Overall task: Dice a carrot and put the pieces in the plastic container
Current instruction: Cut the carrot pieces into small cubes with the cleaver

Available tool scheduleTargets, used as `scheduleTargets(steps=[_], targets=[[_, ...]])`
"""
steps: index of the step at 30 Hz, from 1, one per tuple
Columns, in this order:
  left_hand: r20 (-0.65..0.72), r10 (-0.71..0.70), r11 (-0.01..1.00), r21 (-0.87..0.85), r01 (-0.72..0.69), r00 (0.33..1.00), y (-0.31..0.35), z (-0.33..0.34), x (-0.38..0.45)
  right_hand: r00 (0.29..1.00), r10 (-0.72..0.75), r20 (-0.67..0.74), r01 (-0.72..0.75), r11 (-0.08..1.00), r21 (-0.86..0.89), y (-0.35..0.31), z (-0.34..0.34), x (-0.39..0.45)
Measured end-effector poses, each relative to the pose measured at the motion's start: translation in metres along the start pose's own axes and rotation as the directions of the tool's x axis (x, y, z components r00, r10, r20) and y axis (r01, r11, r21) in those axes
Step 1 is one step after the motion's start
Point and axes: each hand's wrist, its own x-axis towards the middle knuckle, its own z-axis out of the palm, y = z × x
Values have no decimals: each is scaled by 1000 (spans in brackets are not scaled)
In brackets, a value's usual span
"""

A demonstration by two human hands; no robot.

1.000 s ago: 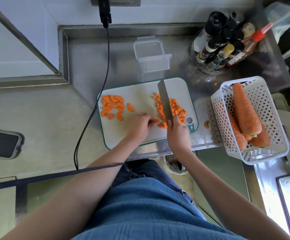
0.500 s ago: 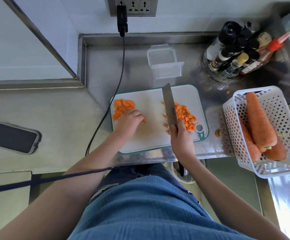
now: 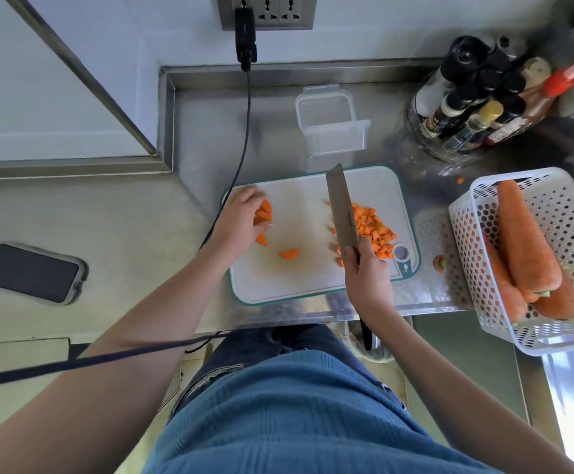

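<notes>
Plastic container (image 3: 332,126) empty (basket (image 3: 549,206) holds carrots (image 3: 526,237))

This is a kitchen, likely a home one. A stainless-steel surface (image 3: 210,138) with a raised back lip carries a white cutting board (image 3: 299,275), where the right hand (image 3: 367,275) grips a cleaver (image 3: 342,206) beside a heap of diced carrot (image 3: 372,230). Beyond that hand stands a clear plastic container (image 3: 333,124), and further to its right a cluster of sauce and seasoning bottles (image 3: 477,104). A white perforated basket (image 3: 559,206) to its right holds whole carrots (image 3: 525,234). A wall socket strip (image 3: 271,12) sits above the surface.
</notes>
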Motion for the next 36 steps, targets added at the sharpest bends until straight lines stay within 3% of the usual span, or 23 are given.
scheduleTargets(steps=[5, 9, 18, 21, 24, 27, 32, 36], targets=[[-118, 27, 997, 79, -17, 993, 15, 2, -5, 1000, -10, 13, 10, 1000, -15, 1, 1, 0], [-90, 86, 986, 150, -72, 992, 14, 5, -9, 1000, -6, 20, 6, 1000, -6, -1, 0, 3], [-34, 192, 980, 65, -190, 981, 23, 8, -11, 999, -14, 41, 14, 1000, -21, -1, 1, 6], [-104, 101, 989, -96, -111, 989, 27, 11, -14, 998, -22, 60, 24, 999, -36, -2, 3, 5], [-173, -167, 897, -436, 76, 971, 40, 9, -17, 998, -31, 62, 34, 999, -39, -3, 4, 3], [-31, -233, 802, -572, 174, 972, 49, 11, -22, 998, -33, 49, 34, 999, -27, -3, 6, 3], [208, -153, 838, -491, 239, 966, 48, 15, -33, 999, -23, 42, 23, 1000, -6, -2, 7, 3], [178, -87, 876, -455, 161, 980, 48, 13, -38, 999, -14, 46, 13, 1000, 10, -3, 9, 4]])
